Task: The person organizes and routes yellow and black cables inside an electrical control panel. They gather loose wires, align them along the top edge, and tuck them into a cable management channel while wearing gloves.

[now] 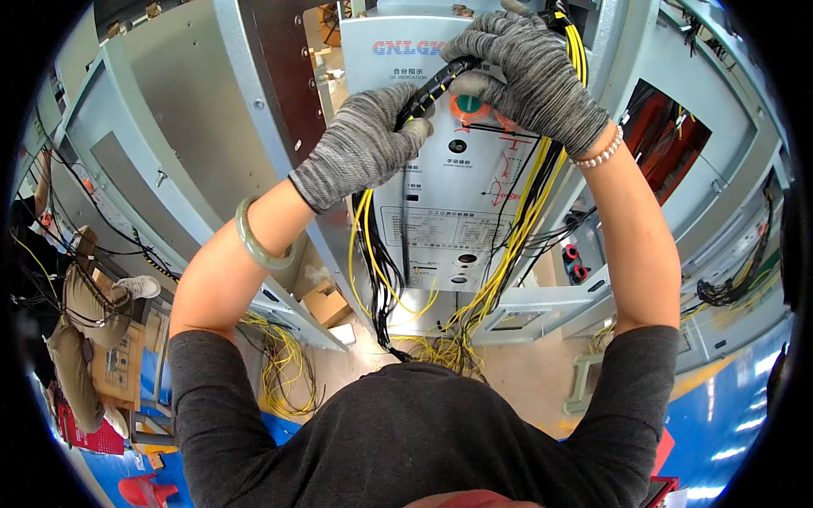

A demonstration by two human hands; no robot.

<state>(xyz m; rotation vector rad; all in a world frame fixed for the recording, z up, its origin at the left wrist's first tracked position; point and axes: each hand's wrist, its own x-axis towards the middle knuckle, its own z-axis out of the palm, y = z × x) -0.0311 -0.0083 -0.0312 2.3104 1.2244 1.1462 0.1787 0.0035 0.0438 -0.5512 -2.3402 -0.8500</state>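
A black spiral-wrapped bundle of wires (435,88), with yellow showing through the gaps, slants across the upper front of a grey switchgear panel (436,182). Around its lower end my left hand (364,146) is closed, in a grey knitted glove. My right hand (538,74), gloved alike, grips the upper end between thumb and fingers. Below the left hand hang loose yellow and black wires (377,275). More yellow and black wires (512,254) run down the panel's right side, past my right wrist. Just under the bundle sits a round orange-and-green part (467,107).
Metal cabinet frames (254,93) flank the panel. Tangled yellow wires (284,364) lie on the floor, near a cardboard box (325,303). A pale green stool (584,383) stands at lower right. At far left sits another person (80,339), with a red stool (146,489) nearby.
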